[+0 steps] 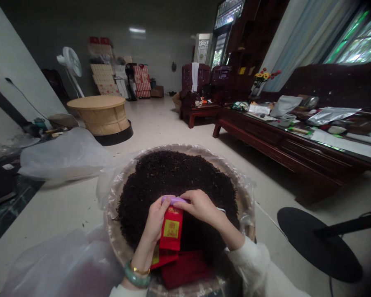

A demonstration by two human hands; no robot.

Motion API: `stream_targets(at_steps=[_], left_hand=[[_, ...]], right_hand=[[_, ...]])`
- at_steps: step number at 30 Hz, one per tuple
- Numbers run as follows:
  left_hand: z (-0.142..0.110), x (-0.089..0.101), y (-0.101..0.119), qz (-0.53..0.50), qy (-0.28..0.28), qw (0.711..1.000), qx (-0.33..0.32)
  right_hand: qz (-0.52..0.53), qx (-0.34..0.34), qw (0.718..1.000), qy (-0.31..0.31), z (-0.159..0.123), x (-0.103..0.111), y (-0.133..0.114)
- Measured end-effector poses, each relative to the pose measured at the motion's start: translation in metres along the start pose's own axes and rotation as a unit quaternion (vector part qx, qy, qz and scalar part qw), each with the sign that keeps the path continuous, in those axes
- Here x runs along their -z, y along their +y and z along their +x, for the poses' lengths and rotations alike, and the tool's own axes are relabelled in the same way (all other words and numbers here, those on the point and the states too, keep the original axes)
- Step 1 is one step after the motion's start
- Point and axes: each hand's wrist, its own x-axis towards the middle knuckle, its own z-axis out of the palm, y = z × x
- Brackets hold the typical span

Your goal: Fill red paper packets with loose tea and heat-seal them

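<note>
My left hand [155, 218] is closed on the upper left edge of a red tea packet [171, 243] with a yellow label, which hangs upright. A purple strip [172, 199], perhaps a sealing clip, lies across the packet's top. My right hand [200, 205] pinches the strip's right end, its fingertips close to the left thumb. Both hands are above a large round basket [111, 239] lined with clear plastic. Dark loose tea leaves [176, 173] are heaped in it. More red packets [187, 270] lie at the basket's near side, below the held one.
Clear plastic bags [63, 154] lie on the floor at the left, near a round wooden drum [102, 117]. A low dark wooden table [266, 138] with clutter stands at the right. Nearer is a black round stand base [318, 243]. A white fan [70, 61] stands behind.
</note>
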Motion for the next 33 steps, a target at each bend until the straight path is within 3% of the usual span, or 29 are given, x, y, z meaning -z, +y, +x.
stream_targets(at_steps=[28,33], left_hand=[[-0.0011,0.0013,0.0,0.015,0.008,1.0,0.0],[-0.0038,0.0036,0.0016,0.083,-0.063,0.992,0.07]], right_hand=[[0.005,0.002,1.0,-0.001,-0.0006,-0.0008,-0.0001],[0.021,-0.026,0.999,0.028,0.0037,-0.0009,0.0043]])
